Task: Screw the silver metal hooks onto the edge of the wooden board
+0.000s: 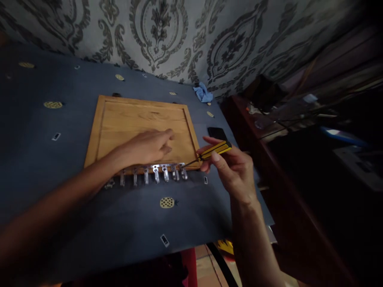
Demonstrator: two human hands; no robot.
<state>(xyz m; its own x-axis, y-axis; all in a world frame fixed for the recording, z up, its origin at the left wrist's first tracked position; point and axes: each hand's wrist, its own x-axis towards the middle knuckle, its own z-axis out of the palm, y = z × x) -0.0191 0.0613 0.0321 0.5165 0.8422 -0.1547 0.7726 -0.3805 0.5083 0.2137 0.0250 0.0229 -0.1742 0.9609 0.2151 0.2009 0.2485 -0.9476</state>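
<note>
My right hand is closed around a yellow and black screwdriver, thumb below and fingers above the handle. Its thin shaft slants left, and the tip meets the last metal hook at the right end of a row along the near edge of a framed wooden panel. Several more silver hooks run leftward in that row, their curved ends hanging over the edge. Over the panel's lower middle lies my left hand, fingers bent and apart, holding nothing visible. My left forearm hides the panel's near left part.
A blue-grey cloth with pineapple prints covers the table. Beyond the panel's right side lie a black phone-like object and a crumpled blue cloth. A patterned wall or curtain stands behind; dark reddish furniture borders the right.
</note>
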